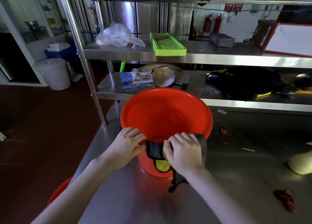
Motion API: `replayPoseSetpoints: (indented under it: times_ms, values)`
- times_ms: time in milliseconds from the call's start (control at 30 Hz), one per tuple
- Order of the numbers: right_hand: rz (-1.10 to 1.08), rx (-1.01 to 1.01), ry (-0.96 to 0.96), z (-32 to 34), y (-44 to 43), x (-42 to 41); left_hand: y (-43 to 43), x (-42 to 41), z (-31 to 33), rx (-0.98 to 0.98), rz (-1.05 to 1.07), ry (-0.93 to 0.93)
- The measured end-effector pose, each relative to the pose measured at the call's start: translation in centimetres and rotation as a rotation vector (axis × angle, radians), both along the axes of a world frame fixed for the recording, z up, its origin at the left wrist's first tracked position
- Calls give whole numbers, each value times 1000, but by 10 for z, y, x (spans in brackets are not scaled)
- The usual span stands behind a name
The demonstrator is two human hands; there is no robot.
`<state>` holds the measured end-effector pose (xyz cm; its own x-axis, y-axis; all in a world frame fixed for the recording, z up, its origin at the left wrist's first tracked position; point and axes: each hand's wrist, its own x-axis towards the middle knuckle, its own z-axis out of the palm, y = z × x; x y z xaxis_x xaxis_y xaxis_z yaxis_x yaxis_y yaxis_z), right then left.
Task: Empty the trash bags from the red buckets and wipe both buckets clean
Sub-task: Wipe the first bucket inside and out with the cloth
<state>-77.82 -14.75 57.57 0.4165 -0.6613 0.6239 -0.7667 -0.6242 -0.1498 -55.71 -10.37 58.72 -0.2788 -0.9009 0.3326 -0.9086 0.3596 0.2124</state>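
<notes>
Head view has us looking down into the red bucket [166, 115], which stands upright on the steel table [244, 139] right in front of us, with no bag visible inside. Our left hand [125, 146] grips the near rim, fingers hooked inside and thumb on the outer wall. Our right hand [184, 152], just beside it, clamps a dark grey cloth [154, 150] with a yellow face over the same rim, and the cloth's tail hangs down the outside.

We judge the step to be wiping the rim. To do it well, we should brace the bucket with the left hand so it cannot slide on the smooth steel. The cloth should stay folded over both sides of the lip as it goes round, and we would turn the bucket rather than reach across it.

A second red bucket [59, 192] peeks in below the table's left edge and is mostly hidden. Red scraps [285, 200] lie on the table to our right, with a pale lump [300, 163] further out. Neither blocks the wiping, though the hanging cloth could drag through the mess. The shelf behind holds a clear plastic bag [116, 35] and a green tray [167, 44].
</notes>
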Motion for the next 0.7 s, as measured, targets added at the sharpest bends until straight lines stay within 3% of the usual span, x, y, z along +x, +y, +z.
replayPoseSetpoints:
  times_ms: [167,333,467,567,700]
  values:
    - [204,200,148,19,-59,-60,14,-10,13,125,-137,119]
    - [235,199,211,20,-93,-82,24,32,16,24,-59,-28]
    - [25,255,31,18,-68,-60,25,30,5,-33,6,-57]
    - [-132,102,-23,11,-21,-19,19,18,6,-76,14,-35]
    - [-85,65,1,1,28,28,22,-3,-2,-40,-24,73]
